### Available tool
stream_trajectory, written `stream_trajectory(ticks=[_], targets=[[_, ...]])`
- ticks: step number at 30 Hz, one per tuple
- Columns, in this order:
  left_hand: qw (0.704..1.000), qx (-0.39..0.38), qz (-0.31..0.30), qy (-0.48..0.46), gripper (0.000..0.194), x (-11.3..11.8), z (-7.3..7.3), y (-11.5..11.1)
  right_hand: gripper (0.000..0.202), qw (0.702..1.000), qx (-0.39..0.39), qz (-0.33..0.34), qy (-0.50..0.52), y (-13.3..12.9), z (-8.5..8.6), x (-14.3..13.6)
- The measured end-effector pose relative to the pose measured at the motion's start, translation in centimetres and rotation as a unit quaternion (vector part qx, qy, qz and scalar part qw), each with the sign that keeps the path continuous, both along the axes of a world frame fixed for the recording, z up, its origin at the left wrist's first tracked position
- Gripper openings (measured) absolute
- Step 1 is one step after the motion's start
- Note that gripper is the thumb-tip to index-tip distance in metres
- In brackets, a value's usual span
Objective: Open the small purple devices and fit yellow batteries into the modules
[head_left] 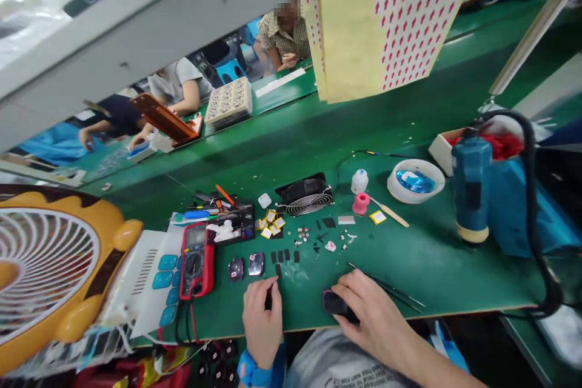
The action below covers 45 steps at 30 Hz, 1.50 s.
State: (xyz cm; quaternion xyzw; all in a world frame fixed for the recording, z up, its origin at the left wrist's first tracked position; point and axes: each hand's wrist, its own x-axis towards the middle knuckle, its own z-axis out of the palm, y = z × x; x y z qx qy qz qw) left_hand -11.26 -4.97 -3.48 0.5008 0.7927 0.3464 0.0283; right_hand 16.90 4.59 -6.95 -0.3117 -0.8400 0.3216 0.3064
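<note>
My left hand (262,312) rests at the front of the green bench with its fingers curled in a pinch. Its fingertips are right beside a small black pad (278,270); whether they grip it or anything else, I cannot tell. My right hand (364,303) is closed around a small dark, rounded-square device case (335,303), held close to the bench top. Two similar pieces with shiny faces, a dark one (236,269) and a lighter one (256,264), lie beyond my left hand. Several more black pads (287,254) sit near them.
Tweezers (400,294) lie by my right hand. A red multimeter (197,260) and an orange fan (91,267) stand left. Small parts, yellow-edged squares (271,224), a black fan (305,194) and a white bowl (416,182) lie farther back. A blue electric screwdriver (473,185) hangs right.
</note>
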Motion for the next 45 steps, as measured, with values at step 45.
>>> stream_trajectory(ticks=[45], targets=[[0.994, 0.094, 0.035, 0.032, 0.077, 0.4, 0.3, 2.0, 0.044, 0.998, 0.048, -0.016, 0.022, 1.2, -1.0, -1.7]])
